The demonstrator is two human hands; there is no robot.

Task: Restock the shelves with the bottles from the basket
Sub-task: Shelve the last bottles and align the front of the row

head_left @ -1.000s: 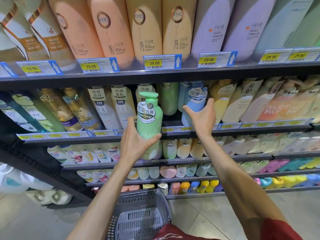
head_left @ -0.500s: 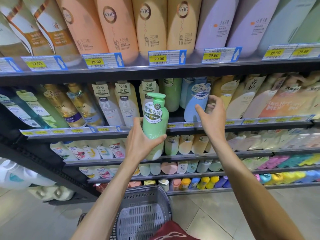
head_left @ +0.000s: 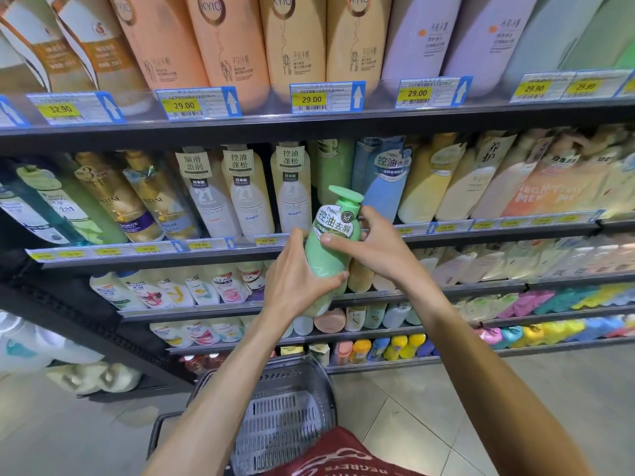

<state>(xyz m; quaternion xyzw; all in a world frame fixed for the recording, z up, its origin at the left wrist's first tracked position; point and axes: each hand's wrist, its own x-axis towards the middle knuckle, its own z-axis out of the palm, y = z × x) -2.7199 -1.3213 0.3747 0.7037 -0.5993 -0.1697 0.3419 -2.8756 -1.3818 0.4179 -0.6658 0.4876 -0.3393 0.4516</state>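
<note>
Your left hand (head_left: 296, 281) has its grip wrapped round the lower half of the green bottle (head_left: 326, 261), your right hand (head_left: 381, 250) clamps the label just above. Bottle's between both grips, pump up, held off the shelf (head_left: 154, 261).

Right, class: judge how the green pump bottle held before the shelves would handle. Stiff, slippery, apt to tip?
Probably stiff: the green pump bottle shows no dent under the left hand and right hand. Smooth plastic may be slippery; both hands grip it. Tall and narrow, it could tip when set down.
</note>
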